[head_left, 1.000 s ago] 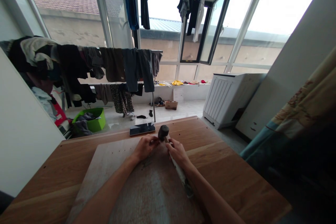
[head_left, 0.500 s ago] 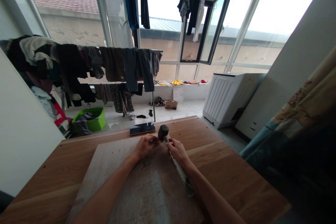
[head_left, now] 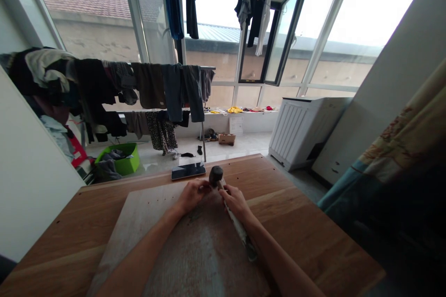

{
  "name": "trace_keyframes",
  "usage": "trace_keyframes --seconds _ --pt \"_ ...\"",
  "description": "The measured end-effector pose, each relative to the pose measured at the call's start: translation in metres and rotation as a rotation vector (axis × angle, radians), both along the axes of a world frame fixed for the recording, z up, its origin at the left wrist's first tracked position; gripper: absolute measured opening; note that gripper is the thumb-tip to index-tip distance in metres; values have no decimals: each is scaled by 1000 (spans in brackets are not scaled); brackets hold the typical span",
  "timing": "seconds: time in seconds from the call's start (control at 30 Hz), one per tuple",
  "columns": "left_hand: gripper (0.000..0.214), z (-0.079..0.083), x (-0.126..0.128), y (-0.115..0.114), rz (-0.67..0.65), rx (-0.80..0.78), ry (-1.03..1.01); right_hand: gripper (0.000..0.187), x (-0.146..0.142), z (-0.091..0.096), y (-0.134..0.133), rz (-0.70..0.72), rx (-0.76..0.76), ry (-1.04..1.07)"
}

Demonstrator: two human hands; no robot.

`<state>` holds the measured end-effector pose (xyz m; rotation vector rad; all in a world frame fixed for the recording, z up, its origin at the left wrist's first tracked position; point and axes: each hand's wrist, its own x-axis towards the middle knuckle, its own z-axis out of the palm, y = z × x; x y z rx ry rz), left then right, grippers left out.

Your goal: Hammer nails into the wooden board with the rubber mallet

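Note:
My right hand (head_left: 234, 198) is closed around the handle of a black-headed mallet (head_left: 216, 175), near its head. The light handle runs back toward me under my right forearm. My left hand (head_left: 193, 193) is pinched just left of the mallet head, fingertips close to it; whatever small thing sits in them is too small to make out. Both hands are over a worn board (head_left: 181, 260) that lies on the wooden table (head_left: 296, 232). Some small dark bits (head_left: 194, 216) lie on the board beside my left wrist, and several tiny specks dot its far left part.
A dark tablet or phone (head_left: 188, 171) lies at the table's far edge. Beyond it stand a drying rack with clothes (head_left: 174, 86), a green basin (head_left: 127, 160) and a white appliance (head_left: 296, 125). A curtain (head_left: 386, 144) hangs on the right.
Almost nothing differs. The whole view has shifted very slightly; both hands and the mallet keep the same place over the board.

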<state>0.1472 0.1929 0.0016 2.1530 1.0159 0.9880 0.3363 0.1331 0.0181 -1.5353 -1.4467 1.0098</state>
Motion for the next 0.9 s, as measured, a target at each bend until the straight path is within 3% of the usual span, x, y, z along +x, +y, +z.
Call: trace_keyframes --seconds 0.57,0.9 --pt "11 -6 -1 5 34 43 49 16 0 3 -3 -2 -10 70" --pt "9 -13 -3 7 31 43 -9 26 -4 14 -11 83 -1 299"
